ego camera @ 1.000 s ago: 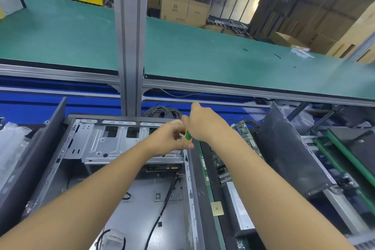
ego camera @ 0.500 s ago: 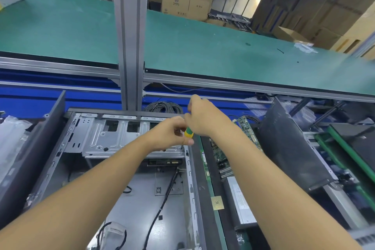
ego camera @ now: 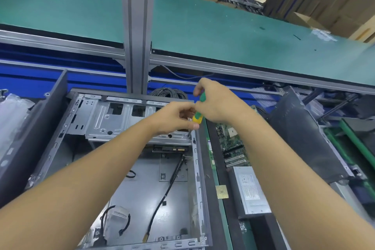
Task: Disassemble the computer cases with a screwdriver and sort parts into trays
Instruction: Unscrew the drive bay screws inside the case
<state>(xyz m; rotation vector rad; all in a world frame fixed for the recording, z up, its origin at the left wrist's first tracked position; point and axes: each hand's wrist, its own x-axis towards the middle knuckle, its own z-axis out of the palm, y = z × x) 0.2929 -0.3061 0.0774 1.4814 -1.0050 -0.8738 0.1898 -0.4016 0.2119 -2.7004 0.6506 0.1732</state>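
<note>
Both hands on the screwdriver (ego camera: 197, 117) at the far right corner of the open computer case (ego camera: 140, 199).
Right hand (ego camera: 219, 101) is wrapped around the green upper handle. Left hand (ego camera: 172, 116) is curled, thumb and fingers pinching the yellow lower end. The tool stands nearly upright, its shaft pointing down at the right end of the metal drive cage (ego camera: 113, 122). A circuit board (ego camera: 231, 138) and a power supply (ego camera: 250, 191) lie just right of the case.

The open computer case (ego camera: 138, 197) left room above its grey floor, crossed by a black cable (ego camera: 172, 180). A metal drive cage (ego camera: 113, 122) filled its far end, and a grey upright post (ego camera: 138, 26) stood just behind.
</note>
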